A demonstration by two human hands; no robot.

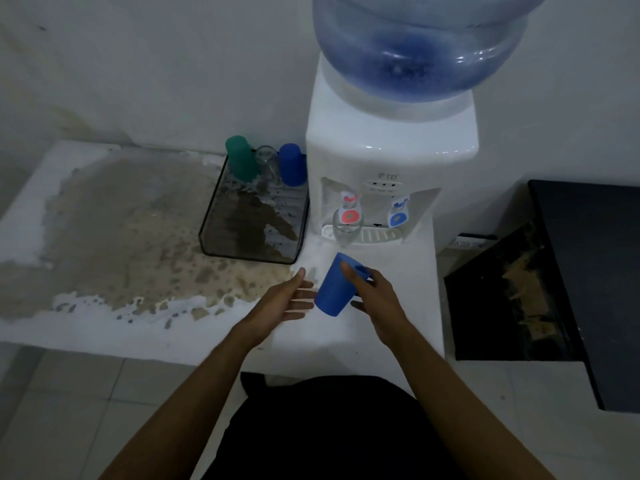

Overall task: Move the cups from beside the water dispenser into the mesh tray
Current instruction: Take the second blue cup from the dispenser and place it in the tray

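Dark clothing and two bare forearms fill the bottom of the view, reaching over the white desk. The right hand is clamped on a blue cup, thumb across its closed end, tilted with its wider mouth down and toward the person, held just above the desk in front of the water dispenser. The left hand is open, fingers spread, palm turned toward the cup and just beside it, holding nothing.

The mesh tray sits to the left of the dispenser, touching or nearly touching its side. Along its far edge stand a green cup, a clear glass and a second blue cup, all upside down. Another clear glass stands on the dispenser's drip grille, under the red tap.

Risks, as I judge them: a grip so near one end could let the cup pivot and slip during a handover, and swinging it toward the tray might clip the tray's front wall or knock the cups already there. The glass on the grille could be overlooked.
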